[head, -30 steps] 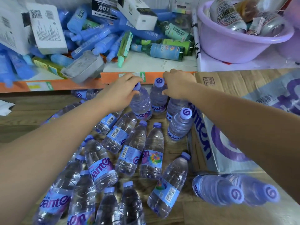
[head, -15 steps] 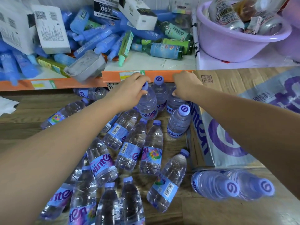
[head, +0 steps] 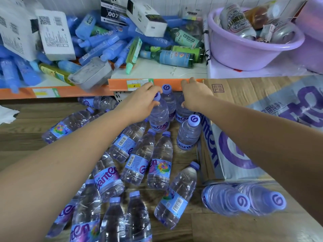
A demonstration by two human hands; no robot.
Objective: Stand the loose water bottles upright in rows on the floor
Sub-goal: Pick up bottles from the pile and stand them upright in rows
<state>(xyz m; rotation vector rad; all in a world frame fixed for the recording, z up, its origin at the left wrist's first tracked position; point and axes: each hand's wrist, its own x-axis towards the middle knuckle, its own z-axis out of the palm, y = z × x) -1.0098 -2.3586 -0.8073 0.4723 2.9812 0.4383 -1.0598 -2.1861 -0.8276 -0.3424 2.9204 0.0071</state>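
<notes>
Head feed, left to right: the loose bottles [head: 107,179] lie flat on the floor [head: 21,131], below and left of where I am working. My left hand [head: 139,102] has its fingers [head: 151,89] pinching the cap of the held bottle [head: 159,117], which stands upright. Over the last second I have slid it rightward, so its cap now sits just beside the cap of the back bottle [head: 170,102], where a clear gap showed a second ago. Right of that, my right hand [head: 194,95] covers the top of the end bottle [head: 181,112]. Its fingers [head: 190,82] curl over the hidden cap, their tips out of sight against the shelf lip [head: 174,83]. That hand has barely shifted. Nearer me than the right fingers, the front bottle [head: 188,135] stands alone beside the carton [head: 244,91]. I judge the back row of three is closing up tight, so both hands could soon let go and reach for a lying bottle; most of the job remains.
</notes>
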